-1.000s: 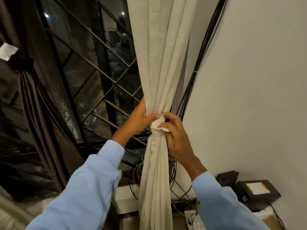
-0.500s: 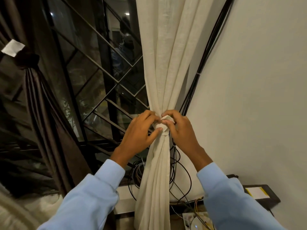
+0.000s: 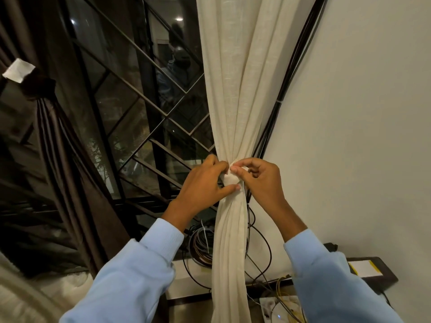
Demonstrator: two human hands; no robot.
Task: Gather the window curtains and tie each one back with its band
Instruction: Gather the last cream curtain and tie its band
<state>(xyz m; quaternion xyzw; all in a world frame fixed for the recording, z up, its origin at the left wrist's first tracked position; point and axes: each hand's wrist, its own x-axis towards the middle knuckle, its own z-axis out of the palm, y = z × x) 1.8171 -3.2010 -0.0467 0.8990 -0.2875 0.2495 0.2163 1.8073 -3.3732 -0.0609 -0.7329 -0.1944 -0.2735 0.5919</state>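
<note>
A cream curtain (image 3: 235,94) hangs gathered into a narrow bundle beside the white wall. A cream band (image 3: 231,178) is wrapped round its waist. My left hand (image 3: 203,185) grips the bundle and band from the left, thumb below the knot and fingers curled over it. From the right, my right hand (image 3: 258,180) pinches the band's top end between thumb and forefinger. At the far left a dark brown curtain (image 3: 58,145) hangs gathered, tied with a dark band (image 3: 39,86) that carries a white tag (image 3: 18,70).
A dark window with a diagonal metal grille (image 3: 149,108) fills the middle. Black cables (image 3: 286,89) run down the wall behind the cream curtain to coiled wires (image 3: 200,245) on a ledge. A black device (image 3: 373,273) and a power strip (image 3: 277,311) lie at lower right.
Both hands came together on the band from either side. My left hand moved from behind the curtain to its front, and my right fingers now pinch the band's end.
</note>
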